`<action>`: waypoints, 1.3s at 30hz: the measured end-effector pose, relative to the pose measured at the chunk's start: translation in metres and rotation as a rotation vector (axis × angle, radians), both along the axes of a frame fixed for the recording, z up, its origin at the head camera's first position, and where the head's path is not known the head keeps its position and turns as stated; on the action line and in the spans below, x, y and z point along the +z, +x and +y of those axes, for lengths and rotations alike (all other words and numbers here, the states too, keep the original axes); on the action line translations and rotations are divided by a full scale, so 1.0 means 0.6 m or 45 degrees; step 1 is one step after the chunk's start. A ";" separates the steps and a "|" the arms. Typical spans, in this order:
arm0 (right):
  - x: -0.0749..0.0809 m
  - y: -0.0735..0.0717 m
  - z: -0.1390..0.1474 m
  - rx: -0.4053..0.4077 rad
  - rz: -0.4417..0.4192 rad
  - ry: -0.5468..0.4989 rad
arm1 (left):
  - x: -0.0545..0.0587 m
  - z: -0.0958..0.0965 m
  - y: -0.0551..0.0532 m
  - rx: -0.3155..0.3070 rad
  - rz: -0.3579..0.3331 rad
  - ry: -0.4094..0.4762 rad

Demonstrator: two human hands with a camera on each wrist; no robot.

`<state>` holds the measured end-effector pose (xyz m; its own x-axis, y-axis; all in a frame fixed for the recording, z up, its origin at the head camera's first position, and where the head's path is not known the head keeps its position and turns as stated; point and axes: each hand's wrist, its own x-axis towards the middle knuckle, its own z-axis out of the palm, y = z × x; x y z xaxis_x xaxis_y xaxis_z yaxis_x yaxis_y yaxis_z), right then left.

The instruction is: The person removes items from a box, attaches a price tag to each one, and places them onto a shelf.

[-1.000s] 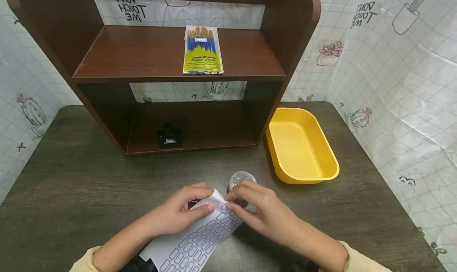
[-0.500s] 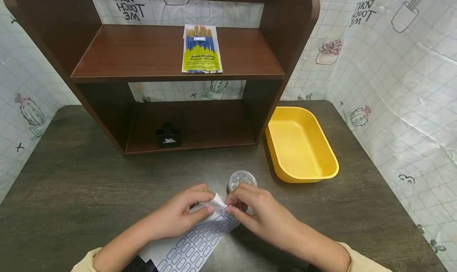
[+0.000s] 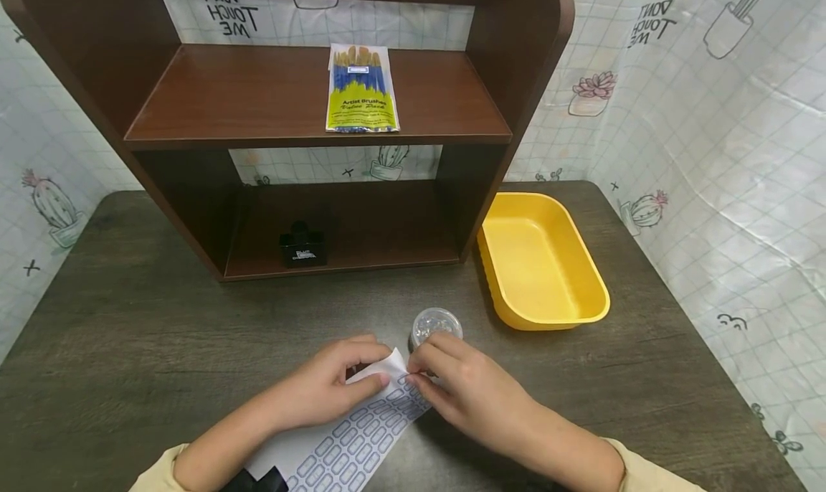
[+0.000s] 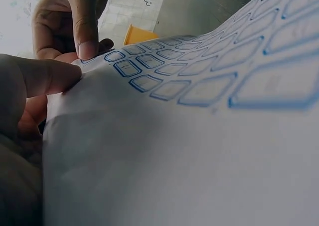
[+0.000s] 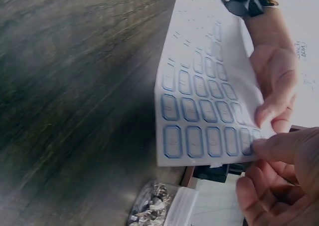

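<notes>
A white sheet of blue-bordered label stickers slants up from the front edge of the view between both hands. My left hand grips the sheet near its far end, thumb on the face and fingers behind. At the far corner my right hand pinches with thumb and index finger, right at a corner label. In the right wrist view the thumb partly covers that label in the end row of labels. The left wrist view shows the plain margin bent near the left thumb.
Just beyond the right hand stands a small clear round container of shiny metal bits. A yellow tray lies to the right. Behind is a brown shelf unit with a pack of artist brushes above and a black bottle below.
Compared with one second ago, the right hand and the sheet's far corner sit slightly lower. Both hands keep their hold, and the head view has shifted a little.
</notes>
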<state>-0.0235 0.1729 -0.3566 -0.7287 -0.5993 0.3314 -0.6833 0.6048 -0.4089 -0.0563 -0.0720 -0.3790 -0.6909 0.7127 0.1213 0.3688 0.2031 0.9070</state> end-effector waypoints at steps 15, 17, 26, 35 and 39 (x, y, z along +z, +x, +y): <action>-0.008 -0.001 -0.004 0.004 -0.041 -0.291 | 0.000 -0.006 -0.008 -0.009 -0.257 0.116; -0.008 -0.001 -0.005 0.011 -0.016 -0.303 | 0.001 -0.007 -0.007 -0.011 -0.296 0.125; -0.008 0.000 -0.006 0.012 0.055 -0.254 | 0.000 -0.005 -0.005 0.003 -0.346 0.126; -0.017 -0.012 -0.007 0.115 0.732 0.021 | -0.002 0.003 -0.004 0.080 -0.375 0.108; -0.018 -0.015 -0.006 0.194 0.817 0.069 | -0.005 0.002 -0.004 0.099 -0.293 0.066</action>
<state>-0.0325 0.1694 -0.3676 -0.3027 -0.7081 0.6379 -0.8607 0.4906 0.1362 -0.0589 -0.0710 -0.3819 -0.7569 0.6534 -0.0105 0.1362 0.1735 0.9754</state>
